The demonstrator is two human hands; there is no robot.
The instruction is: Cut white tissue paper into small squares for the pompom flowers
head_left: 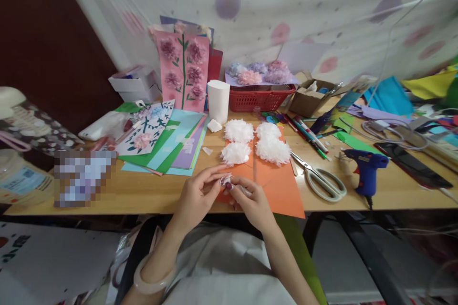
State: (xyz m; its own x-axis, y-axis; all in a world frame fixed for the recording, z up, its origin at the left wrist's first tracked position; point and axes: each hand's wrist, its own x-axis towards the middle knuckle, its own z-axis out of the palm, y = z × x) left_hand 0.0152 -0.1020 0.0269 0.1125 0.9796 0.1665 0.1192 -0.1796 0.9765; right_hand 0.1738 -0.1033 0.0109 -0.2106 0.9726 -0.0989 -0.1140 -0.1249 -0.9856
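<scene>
My left hand [198,195] and my right hand [250,202] meet over the near edge of an orange paper sheet [282,188]. Both pinch a small folded piece of white tissue paper [227,179] between their fingertips. Just beyond, on the orange sheet, lie several fluffy white tissue flowers [239,131]. A pale bangle [152,281] circles my left wrist.
Scissors [322,181] and a blue glue gun [367,169] lie right of the sheet, with pens [309,136] behind. Coloured paper sheets [175,145], a white paper roll [218,100], a red basket [263,97] and a pink flower card [183,69] stand further back on the wooden table [150,190].
</scene>
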